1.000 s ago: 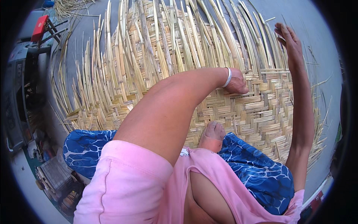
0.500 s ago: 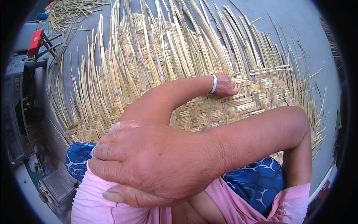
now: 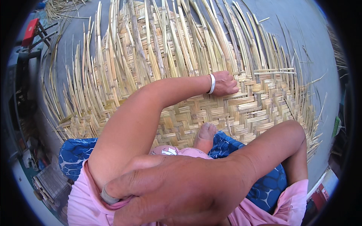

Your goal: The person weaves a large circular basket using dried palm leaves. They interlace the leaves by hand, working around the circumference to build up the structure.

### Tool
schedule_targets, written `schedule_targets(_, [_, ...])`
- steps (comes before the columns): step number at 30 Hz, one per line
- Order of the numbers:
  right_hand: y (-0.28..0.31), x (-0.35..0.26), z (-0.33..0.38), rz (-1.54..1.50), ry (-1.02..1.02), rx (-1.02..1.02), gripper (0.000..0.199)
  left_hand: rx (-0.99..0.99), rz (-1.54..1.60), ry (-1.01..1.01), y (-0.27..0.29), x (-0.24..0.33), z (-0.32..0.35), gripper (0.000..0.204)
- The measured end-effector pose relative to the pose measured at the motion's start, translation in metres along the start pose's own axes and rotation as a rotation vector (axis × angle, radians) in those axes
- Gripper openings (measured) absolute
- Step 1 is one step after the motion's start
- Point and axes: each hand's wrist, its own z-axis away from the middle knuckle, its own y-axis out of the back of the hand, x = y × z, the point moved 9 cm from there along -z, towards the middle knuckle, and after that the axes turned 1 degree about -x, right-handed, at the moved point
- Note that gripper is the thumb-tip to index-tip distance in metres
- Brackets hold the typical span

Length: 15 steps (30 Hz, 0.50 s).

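Left hand (image 3: 225,83) closed in a loose fist, knuckles down on the woven mat (image 3: 211,113), pressing the strips at the boundary between finished weave and loose ends; whether a strip is pinched inside the fist cannot be told. Silver bangle (image 3: 212,83) around the left wrist. Left forearm stretched from lower left up to the mat centre.

Right hand (image 3: 177,192) very near the camera, filling the lower middle of the view, back of the hand upward, fingers (image 3: 128,184) curled against the pink sleeve (image 3: 81,203) at the left upper arm; a ring on one finger. Grip contents hidden beneath the palm, so not determinable.

Mat spread flat on the grey ground (image 3: 301,41), directly ahead of the seated person: herringbone weave in pale yellow bamboo strips, finished part nearest the body, loose unwoven strips (image 3: 158,41) fanning outward toward the top and left.

Bare foot (image 3: 205,137) resting on the near edge of the mat, beside a blue patterned cloth (image 3: 264,188). Red-handled tool (image 3: 30,32) at upper left, well apart from the mat.
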Motion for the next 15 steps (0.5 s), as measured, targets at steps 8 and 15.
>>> schedule_targets(8, [-0.017,-0.012,-0.021,0.378,0.065,-0.241,0.020,-0.143,0.013,0.016,0.000,-0.001,-0.005,0.014])
schedule_targets(15, [-0.027,-0.004,-0.013,0.462,0.038,-0.372,0.020,-0.211,0.059,0.099,0.002,0.003,0.002,0.014])
